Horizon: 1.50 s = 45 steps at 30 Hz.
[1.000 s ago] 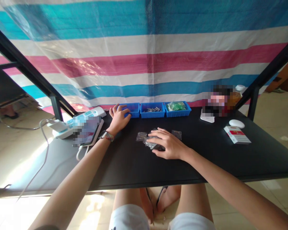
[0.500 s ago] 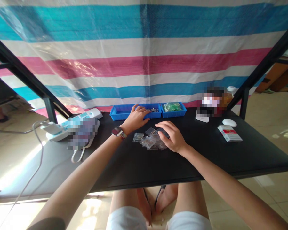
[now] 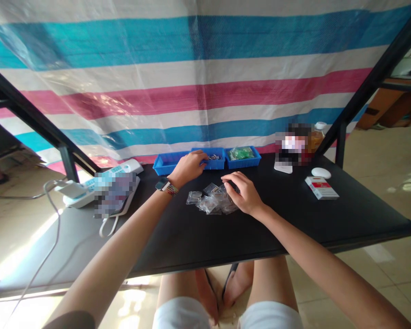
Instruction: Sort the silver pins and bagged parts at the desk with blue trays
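Light is strongest at lower left — the floor (image 3: 30, 307) burns to white, and the black tabletop (image 3: 78, 260) takes a pale sheen. The striped sheet (image 3: 205, 96) glints along its creases; wide-angle stretch distorts the corners — pixel blocks mask two patches.

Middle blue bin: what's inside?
Small metal pieces show toward the right of the middle blue bin. The left hand covers much of the rest; anything beneath can't be seen.
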### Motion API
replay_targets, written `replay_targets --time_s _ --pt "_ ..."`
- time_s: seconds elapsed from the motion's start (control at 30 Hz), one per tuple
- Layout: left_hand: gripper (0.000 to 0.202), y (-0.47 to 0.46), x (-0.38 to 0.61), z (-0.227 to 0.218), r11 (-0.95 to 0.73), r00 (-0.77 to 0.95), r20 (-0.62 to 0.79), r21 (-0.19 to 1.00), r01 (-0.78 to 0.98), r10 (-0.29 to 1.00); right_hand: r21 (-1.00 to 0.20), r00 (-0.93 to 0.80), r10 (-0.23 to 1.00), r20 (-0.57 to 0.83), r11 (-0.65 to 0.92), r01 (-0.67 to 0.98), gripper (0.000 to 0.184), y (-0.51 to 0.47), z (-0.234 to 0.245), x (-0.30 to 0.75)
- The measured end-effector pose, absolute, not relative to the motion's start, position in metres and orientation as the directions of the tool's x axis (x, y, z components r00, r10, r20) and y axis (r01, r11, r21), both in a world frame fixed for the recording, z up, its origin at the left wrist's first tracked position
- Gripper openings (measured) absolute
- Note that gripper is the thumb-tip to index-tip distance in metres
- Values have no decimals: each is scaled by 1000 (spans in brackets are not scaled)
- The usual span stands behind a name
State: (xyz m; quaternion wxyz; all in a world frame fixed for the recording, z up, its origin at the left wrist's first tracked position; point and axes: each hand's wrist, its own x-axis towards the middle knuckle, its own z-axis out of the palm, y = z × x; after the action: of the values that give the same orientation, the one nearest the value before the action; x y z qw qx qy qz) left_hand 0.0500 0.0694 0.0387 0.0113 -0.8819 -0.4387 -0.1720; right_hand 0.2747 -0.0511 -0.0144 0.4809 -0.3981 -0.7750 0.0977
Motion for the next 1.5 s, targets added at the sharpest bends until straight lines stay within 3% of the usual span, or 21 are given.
replay_targets --time_s 0.13,0.23,0.33,0.43,0.6,0.77,0.97,1.07,1.23,1.37,1.5 --pt "30 52 53 61 -610 538 358 124 783 763 -736 -78 809 583 566 373 27 -47 -17 274" --pt "28 33 63 76 -647 554 403 138 750 729 -917 42 917 396 393 74 38 -42 -16 272" --pt "26 15 80 84 -694 582 440 146 705 683 -924 91 965 245 261 -278 51 -38 -12 269" --pt "21 0 99 88 -722 588 471 170 671 657 -869 80 977 197 211 -448 53 -36 -7 268" --pt "18 -18 130 86 -786 673 430 173 593 602 -852 29 986 164 157 -499 46 -41 -4 269" --pt "20 -27 152 70 -818 711 424 157 553 562 -816 162 983 91 167 -553 37 -52 -2 276" --pt "50 -42 127 47 -927 706 601 230 297 376 -830 276 961 -5 150 -538 30 -71 -3 316" --pt "59 -37 97 28 -955 783 546 194 226 297 -865 353 935 -25 156 -476 37 -81 -4 350" --pt "78 -13 77 -13 -932 881 320 209 295 350 -920 451 880 -149 44 -388 34 -91 -9 388" --pt "72 -12 85 -26 -924 872 317 214 316 372 -932 492 843 -218 -29 -362 29 -90 -14 387" --pt "63 -19 89 -22 -912 851 332 211 352 406 -951 465 862 -201 -59 -303 25 -81 -17 375"
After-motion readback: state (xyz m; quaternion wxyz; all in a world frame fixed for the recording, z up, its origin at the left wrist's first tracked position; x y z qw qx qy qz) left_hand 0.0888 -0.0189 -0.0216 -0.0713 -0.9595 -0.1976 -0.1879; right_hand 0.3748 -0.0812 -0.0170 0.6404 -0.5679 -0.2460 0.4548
